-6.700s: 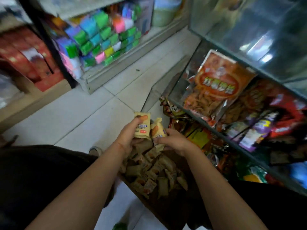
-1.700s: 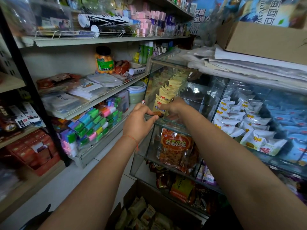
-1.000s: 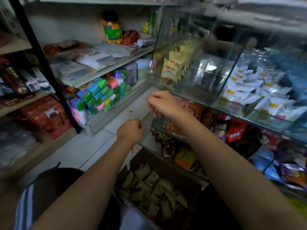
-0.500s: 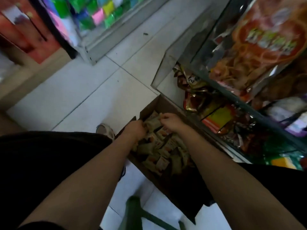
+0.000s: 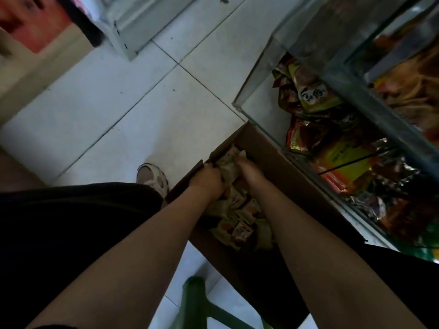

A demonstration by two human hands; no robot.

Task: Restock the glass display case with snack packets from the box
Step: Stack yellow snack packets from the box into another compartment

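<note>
Down, two hands (image 5: 225, 176) gather packets (image 5: 234, 211) inside one box (image 5: 273, 162).

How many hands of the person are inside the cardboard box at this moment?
2. The left hand grips packets near the cardboard box's left wall; the right hand is beside it, also on packets.

Both hands are now down in the box (image 5: 280, 162), away from the glass case (image 5: 337, 74). The left hand (image 5: 209, 181) and right hand (image 5: 249, 170) close together around a bunch of packets (image 5: 229, 168), where before they only touched them.
</note>
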